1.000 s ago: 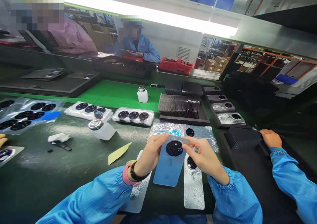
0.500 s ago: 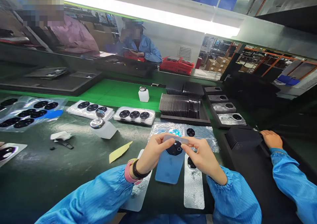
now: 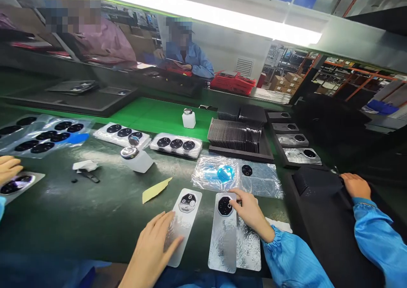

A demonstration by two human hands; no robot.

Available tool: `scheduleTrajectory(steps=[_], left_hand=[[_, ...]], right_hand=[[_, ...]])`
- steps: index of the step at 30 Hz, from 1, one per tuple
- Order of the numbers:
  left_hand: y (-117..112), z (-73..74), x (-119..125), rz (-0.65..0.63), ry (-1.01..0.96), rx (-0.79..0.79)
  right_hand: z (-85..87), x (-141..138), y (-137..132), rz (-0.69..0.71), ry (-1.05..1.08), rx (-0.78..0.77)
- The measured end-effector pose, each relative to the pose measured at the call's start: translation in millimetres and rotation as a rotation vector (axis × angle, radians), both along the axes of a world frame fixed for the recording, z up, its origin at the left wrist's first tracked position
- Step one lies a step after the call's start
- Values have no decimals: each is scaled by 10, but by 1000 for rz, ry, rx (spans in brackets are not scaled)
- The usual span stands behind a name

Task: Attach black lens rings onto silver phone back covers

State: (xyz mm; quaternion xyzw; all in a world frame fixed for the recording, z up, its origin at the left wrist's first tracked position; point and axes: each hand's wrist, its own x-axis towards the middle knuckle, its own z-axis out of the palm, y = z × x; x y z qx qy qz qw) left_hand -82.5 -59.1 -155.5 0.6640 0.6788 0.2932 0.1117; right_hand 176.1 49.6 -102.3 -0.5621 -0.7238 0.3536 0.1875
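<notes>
My left hand [image 3: 152,245] lies flat and open, its fingers resting on the lower part of a silver-filmed phone back cover [image 3: 186,209] on the dark green mat. My right hand [image 3: 251,213] has bent fingers pinched at the top corner of a second silver-filmed back cover [image 3: 223,241], right beside its black octagonal camera module [image 3: 225,205]. A third filmed cover [image 3: 249,247] lies partly under that one, below my right wrist.
A clear bag with a blue disc [image 3: 222,173] lies just beyond the covers. A yellow paper strip [image 3: 155,189], a pump bottle [image 3: 135,158], bags of black lens parts [image 3: 176,144] and a tray of black pieces [image 3: 237,137] are farther out. Co-workers' hands are at the right [image 3: 356,185] and left [image 3: 9,169].
Both hands held a blue back cover upright by its top. Now a silver-filmed cover lies flat in the middle, my left hand has dropped flat onto the left cover, and the view has shifted.
</notes>
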Motion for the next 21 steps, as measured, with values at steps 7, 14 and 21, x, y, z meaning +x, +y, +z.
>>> scheduleTrajectory(steps=[7, 14, 21], left_hand=[[-85, -153, 169, 58, 132, -36], [240, 268, 370, 84, 242, -255], [523, 690, 423, 99, 256, -629]], right_hand=[[85, 18, 100, -60, -171, 294], [260, 240, 599, -226, -200, 237], [198, 230, 741, -245, -242, 198]])
